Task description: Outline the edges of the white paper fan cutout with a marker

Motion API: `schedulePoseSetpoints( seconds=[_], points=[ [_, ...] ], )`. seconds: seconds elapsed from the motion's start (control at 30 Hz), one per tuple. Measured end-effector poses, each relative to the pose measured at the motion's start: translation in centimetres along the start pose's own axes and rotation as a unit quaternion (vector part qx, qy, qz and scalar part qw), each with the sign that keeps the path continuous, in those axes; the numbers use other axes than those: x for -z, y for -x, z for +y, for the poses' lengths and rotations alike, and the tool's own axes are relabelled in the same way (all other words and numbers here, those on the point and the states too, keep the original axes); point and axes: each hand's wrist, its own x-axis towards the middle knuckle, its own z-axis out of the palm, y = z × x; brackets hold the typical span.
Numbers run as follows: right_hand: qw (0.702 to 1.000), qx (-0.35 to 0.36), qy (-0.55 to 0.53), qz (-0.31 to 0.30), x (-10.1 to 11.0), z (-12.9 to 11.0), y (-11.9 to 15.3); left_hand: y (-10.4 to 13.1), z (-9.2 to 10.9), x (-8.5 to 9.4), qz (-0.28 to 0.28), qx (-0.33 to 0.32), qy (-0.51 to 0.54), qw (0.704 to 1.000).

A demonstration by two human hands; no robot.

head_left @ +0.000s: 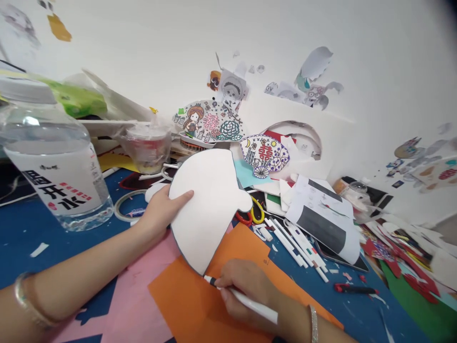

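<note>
A white fan-shaped paper cutout (203, 195) with a dark outlined edge is held up by my left hand (164, 207), thumb on its front and the other fingers hidden behind. My right hand (246, 290) grips a white marker (255, 307). The marker's dark tip touches the cutout's bottom edge. Beneath lie an orange sheet (185, 295) and a pink sheet (132, 300) on the blue table (21, 243). Right of the cutout, red and yellow scissor handles (257, 211) show partly.
At left stands a large water bottle (57, 157), with a tape roll (124, 207) beside it. Several white markers (296, 243) and a utility knife (355, 289) lie at right. Decorated fan cutouts (210, 121) stand at the back. A printed sheet (321, 214) rests on a tablet.
</note>
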Motion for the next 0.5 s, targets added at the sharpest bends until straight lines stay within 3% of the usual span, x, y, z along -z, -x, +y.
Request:
schedulePoseSetpoints(
  seconds=[0.5],
  points=[
    [1.000,0.000,0.016,0.005,0.10,-0.07,-0.05,-0.04,-0.03,-0.04,0.002,-0.012,-0.012,1.000]
  ],
)
